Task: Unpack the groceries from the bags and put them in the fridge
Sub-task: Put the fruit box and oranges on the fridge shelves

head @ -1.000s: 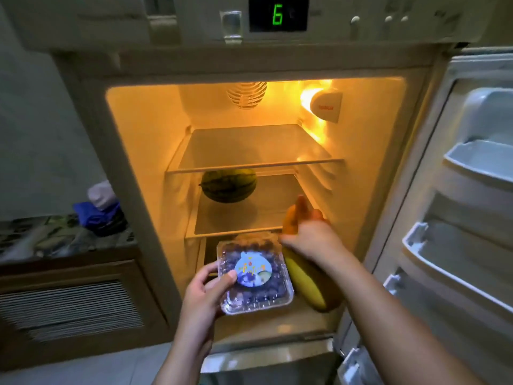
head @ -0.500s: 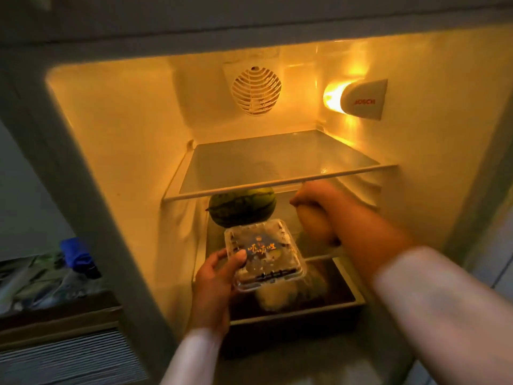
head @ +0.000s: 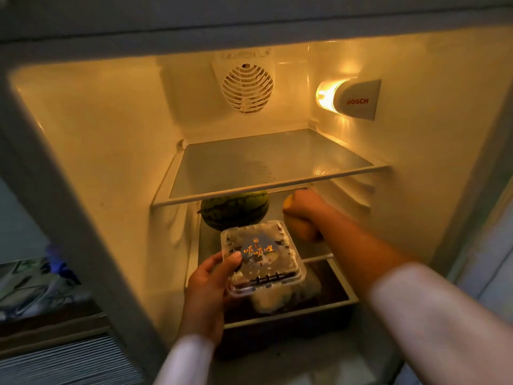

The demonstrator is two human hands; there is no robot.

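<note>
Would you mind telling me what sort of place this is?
Probably a home kitchen: an open lit fridge with a glass shelf, a dark green striped watermelon inside, and a cluttered counter beside it.

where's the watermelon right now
The dark green striped watermelon sits on the fridge's middle shelf, just under the upper glass shelf, left of the right hand.
</note>
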